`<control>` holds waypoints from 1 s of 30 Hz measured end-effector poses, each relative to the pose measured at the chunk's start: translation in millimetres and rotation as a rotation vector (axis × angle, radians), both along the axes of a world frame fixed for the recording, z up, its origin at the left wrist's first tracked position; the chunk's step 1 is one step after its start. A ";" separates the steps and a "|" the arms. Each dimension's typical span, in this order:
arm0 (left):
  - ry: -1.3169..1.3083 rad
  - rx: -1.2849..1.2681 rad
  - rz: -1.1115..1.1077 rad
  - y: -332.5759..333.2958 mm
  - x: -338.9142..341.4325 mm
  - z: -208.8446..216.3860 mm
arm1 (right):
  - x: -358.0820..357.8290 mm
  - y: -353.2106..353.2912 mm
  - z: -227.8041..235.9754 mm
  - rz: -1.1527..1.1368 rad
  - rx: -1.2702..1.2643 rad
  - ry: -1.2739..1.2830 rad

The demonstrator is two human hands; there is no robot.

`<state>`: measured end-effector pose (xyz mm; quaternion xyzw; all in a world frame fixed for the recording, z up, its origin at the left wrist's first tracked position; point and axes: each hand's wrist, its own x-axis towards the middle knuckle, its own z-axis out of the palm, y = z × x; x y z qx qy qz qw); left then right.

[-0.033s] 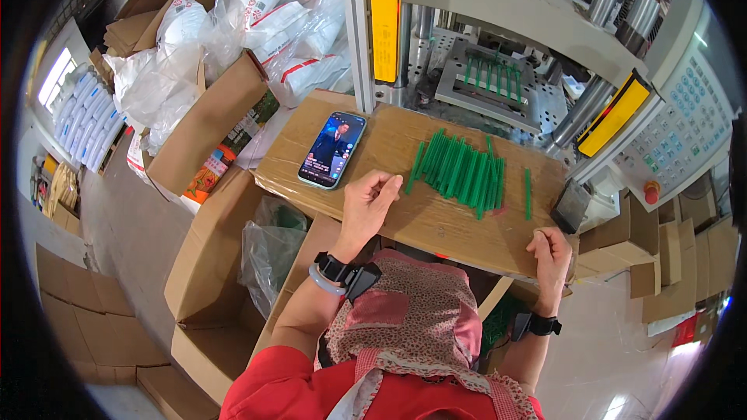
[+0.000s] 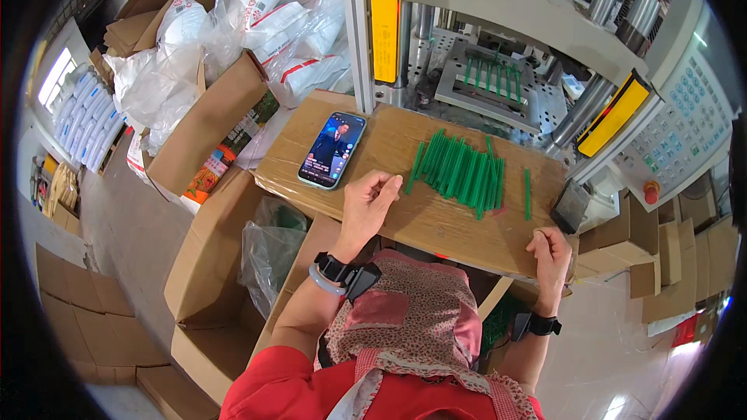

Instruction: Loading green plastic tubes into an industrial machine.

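My left hand (image 2: 367, 204) rests on the cardboard-covered table (image 2: 420, 222) with its fingers curled in and nothing visible in them. Just right of it lies a pile of thin green plastic sticks (image 2: 461, 171), side by side. One single green stick (image 2: 527, 194) sits apart at the pile's right. Near the table's right front edge my right hand (image 2: 551, 252) is curled into a loose fist, apart from the sticks. A phone (image 2: 333, 150) with a lit screen lies flat, beyond and left of my left hand.
Behind the table stands a press machine; its metal mould plate (image 2: 467, 105) holds several green pieces. Yellow safety bars (image 2: 386, 27) flank the opening. A control panel (image 2: 675, 120) with a red button is at right. Open cardboard boxes (image 2: 206, 264) and white sacks (image 2: 272, 23) lie left.
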<state>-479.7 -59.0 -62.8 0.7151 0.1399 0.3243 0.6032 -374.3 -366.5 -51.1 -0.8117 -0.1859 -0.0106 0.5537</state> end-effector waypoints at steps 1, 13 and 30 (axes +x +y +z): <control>-0.001 -0.007 0.000 0.1 -1.3 0.1 | -1.2 0.4 0.5 -0.004 -0.001 0.002; -0.031 0.004 -0.034 2.7 -4.1 4.9 | -9.8 -21.2 30.1 -0.196 -0.036 -0.209; 0.010 0.009 0.008 -0.3 -0.8 0.8 | 9.7 -40.5 32.5 -0.202 -0.432 -0.535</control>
